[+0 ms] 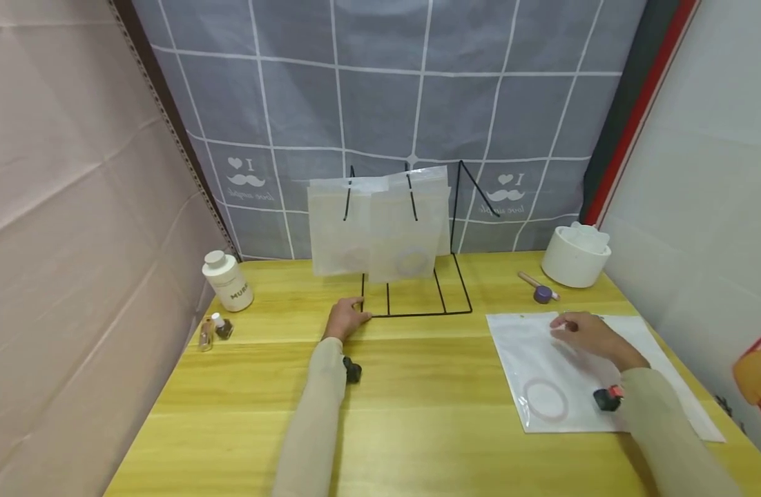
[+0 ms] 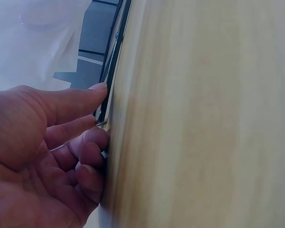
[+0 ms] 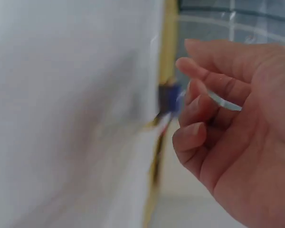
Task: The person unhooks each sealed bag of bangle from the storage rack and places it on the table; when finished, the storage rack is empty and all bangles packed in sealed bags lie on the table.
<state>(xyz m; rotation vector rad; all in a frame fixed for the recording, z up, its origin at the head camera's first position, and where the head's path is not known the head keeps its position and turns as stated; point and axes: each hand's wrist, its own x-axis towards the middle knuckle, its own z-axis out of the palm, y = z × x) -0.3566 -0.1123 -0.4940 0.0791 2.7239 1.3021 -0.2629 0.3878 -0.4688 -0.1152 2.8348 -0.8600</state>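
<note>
A black wire rack (image 1: 418, 314) stands at the back middle of the yellow table (image 1: 418, 414), with translucent bags (image 1: 380, 228) hung on its hooks. My left hand (image 1: 346, 316) is at the rack's front left corner. In the left wrist view this hand (image 2: 99, 113) pinches the base wire (image 2: 115, 61) between thumb and curled fingers. A clear bag (image 1: 579, 386) holding a pale ring (image 1: 545, 399) lies flat at the right. My right hand (image 1: 563, 326) hovers over its far edge, with its fingers (image 3: 194, 99) loosely curled and holding nothing.
A white bottle (image 1: 228, 279) and two tiny vials (image 1: 214, 330) stand at the left. At the back right are a white tub (image 1: 576, 255) and a purple-capped stick (image 1: 542, 293). A checked grey curtain hangs behind the table and walls close both sides.
</note>
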